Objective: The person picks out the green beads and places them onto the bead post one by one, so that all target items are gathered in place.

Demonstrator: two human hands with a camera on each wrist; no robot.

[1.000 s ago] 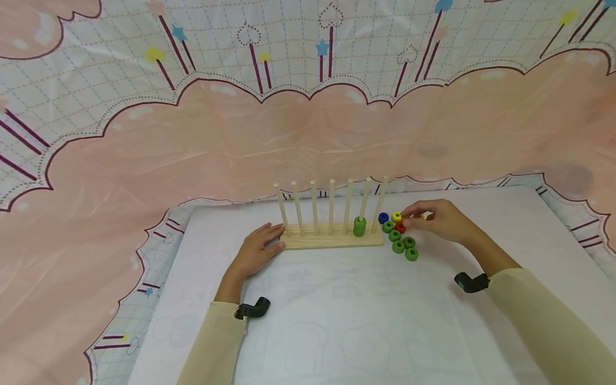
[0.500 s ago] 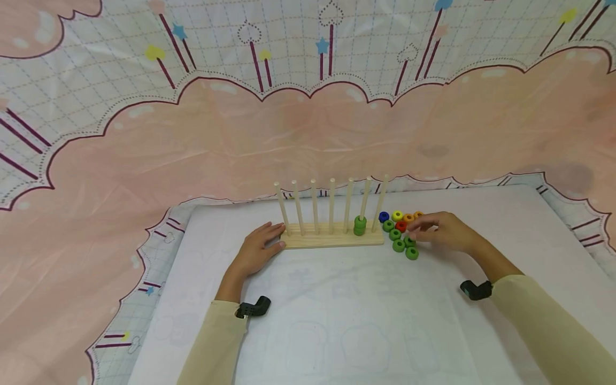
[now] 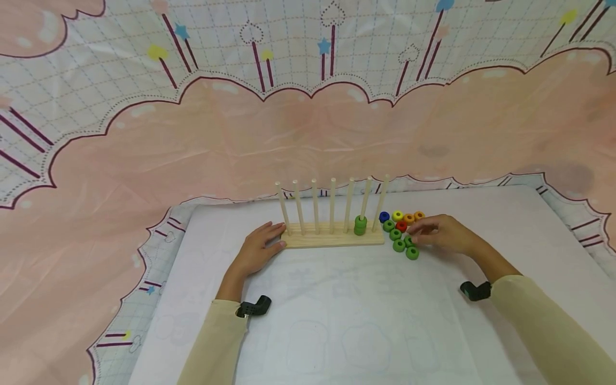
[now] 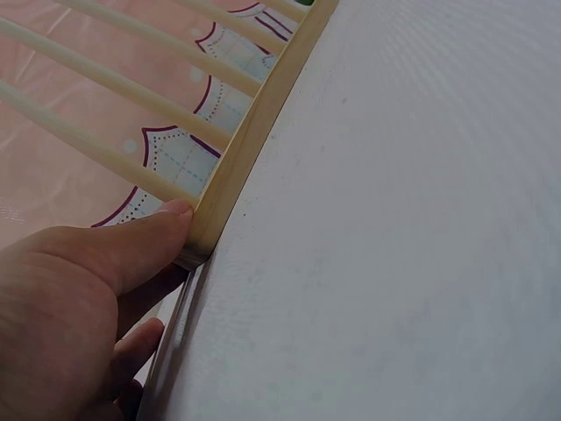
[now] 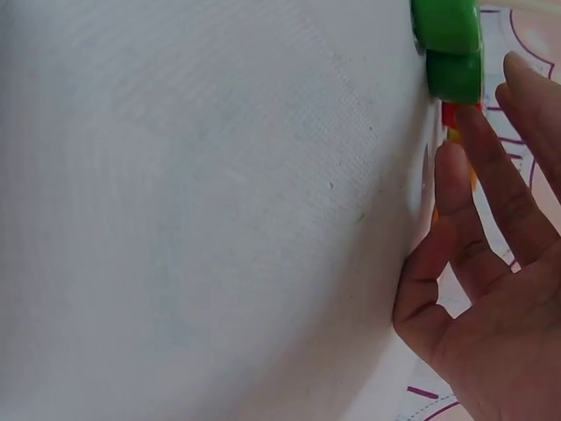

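Observation:
My left hand (image 3: 256, 249) holds the left end of a wooden peg rack (image 3: 317, 240). In the left wrist view, the thumb (image 4: 149, 246) lies on the corner of its base. Two green beads (image 3: 360, 225) are stacked on one of the rack's right-hand pegs; the other pegs are bare. To the right of the rack, my right hand (image 3: 446, 235) hovers over the edge of a cluster of loose beads, its fingers loosely bent and partly covering a green bead (image 3: 409, 241). In the right wrist view, the fingertips are close to green beads (image 5: 449, 31), with no bead between them.
Several loose green beads (image 3: 412, 253) lie in the cluster, with a red bead (image 3: 401, 226), a blue bead (image 3: 384, 217), a yellow bead (image 3: 397, 215) and orange beads (image 3: 408, 218) behind. A white cloth-like surface (image 3: 337, 321) lies under everything; a pink patterned sheet (image 3: 289, 144) stands behind.
My right hand has drawn back from the yellow and red beads towards the front right, uncovering the orange beads, then nearly stopped. The left hand and rack have stayed put.

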